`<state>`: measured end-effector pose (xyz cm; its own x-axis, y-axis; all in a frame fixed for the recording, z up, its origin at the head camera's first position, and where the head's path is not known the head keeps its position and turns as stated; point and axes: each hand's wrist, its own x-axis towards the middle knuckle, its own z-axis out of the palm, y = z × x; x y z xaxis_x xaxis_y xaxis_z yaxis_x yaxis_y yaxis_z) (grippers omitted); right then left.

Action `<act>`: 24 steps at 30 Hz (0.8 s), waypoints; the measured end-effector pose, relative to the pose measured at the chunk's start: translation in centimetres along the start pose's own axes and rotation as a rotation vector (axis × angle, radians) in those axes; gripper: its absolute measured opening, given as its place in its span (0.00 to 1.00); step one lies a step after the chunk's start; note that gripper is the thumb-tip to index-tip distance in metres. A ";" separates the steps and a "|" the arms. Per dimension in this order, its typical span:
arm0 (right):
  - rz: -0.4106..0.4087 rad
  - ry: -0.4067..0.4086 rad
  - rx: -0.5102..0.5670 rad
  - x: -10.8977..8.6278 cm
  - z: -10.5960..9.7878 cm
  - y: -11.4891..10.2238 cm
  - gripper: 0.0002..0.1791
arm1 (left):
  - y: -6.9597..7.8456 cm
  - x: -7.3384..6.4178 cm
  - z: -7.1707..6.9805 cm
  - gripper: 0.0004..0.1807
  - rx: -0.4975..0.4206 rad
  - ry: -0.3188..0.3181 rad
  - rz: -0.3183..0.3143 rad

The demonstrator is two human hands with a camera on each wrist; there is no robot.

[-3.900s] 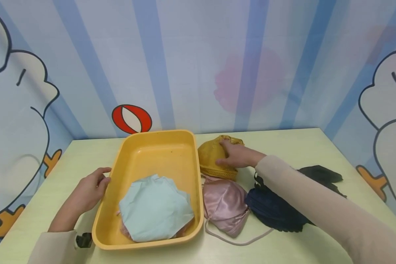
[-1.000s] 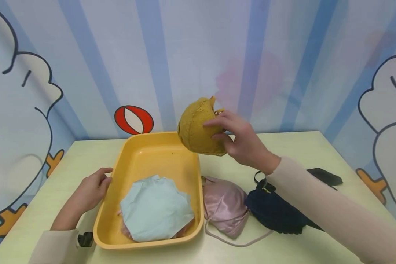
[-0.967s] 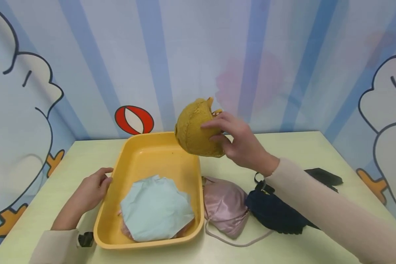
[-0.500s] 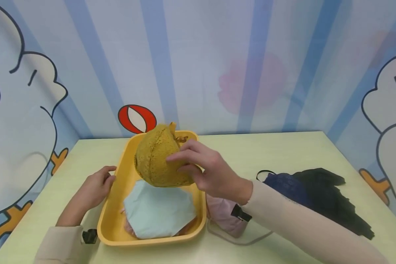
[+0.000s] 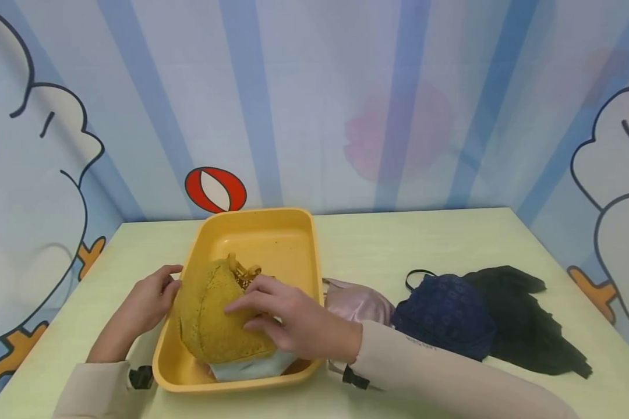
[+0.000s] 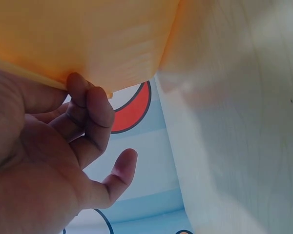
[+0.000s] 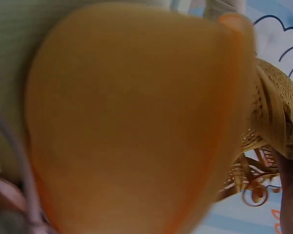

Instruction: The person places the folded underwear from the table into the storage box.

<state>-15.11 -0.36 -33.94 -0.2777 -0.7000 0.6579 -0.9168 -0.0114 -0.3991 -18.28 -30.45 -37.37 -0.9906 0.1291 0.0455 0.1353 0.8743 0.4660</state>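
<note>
My right hand (image 5: 293, 320) pinches a folded mustard-yellow bra (image 5: 209, 308), holding it over the front of the yellow tray (image 5: 262, 230). Beneath it a pale blue cloth (image 5: 251, 368) is mostly covered, with a bit of pink fabric under its edge. In the right wrist view the tray's outer wall (image 7: 136, 122) fills the middle, and the bra (image 7: 271, 102) with its straps and a ring shows at the right. At the tray's left side my left hand (image 5: 144, 305) grips the rim; curled fingers (image 6: 100, 109) meet the tray (image 6: 112, 44) in the left wrist view.
Right of the tray lies a pink satin bra (image 5: 356, 302), partly behind my right forearm. Further right are a navy bra (image 5: 445, 314) and a black garment (image 5: 524, 326). A printed backdrop (image 5: 314, 116) stands behind the table (image 5: 419, 238).
From beside the tray, my right hand has taken up the mustard bra, lifted it, carried it left and lowered it over the blue cloth. My left hand stays at the rim.
</note>
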 end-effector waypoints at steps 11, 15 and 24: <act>0.449 -0.214 -0.159 -1.6 1.3 0.9 0.19 | -0.3 -0.1 0.2 0.19 0.013 0.025 0.047; 0.499 -0.277 -0.165 -1.9 1.5 1.0 0.20 | -0.4 0.0 0.3 0.19 0.011 0.027 0.051; 0.529 -0.283 -0.145 -2.2 0.4 0.9 0.16 | -0.2 -0.1 0.2 0.19 0.009 0.027 0.052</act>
<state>-15.17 0.86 -35.99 -0.6370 -0.7466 0.1919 -0.7108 0.4726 -0.5209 -18.22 -30.56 -37.64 -0.9825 0.1615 0.0930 0.1862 0.8708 0.4549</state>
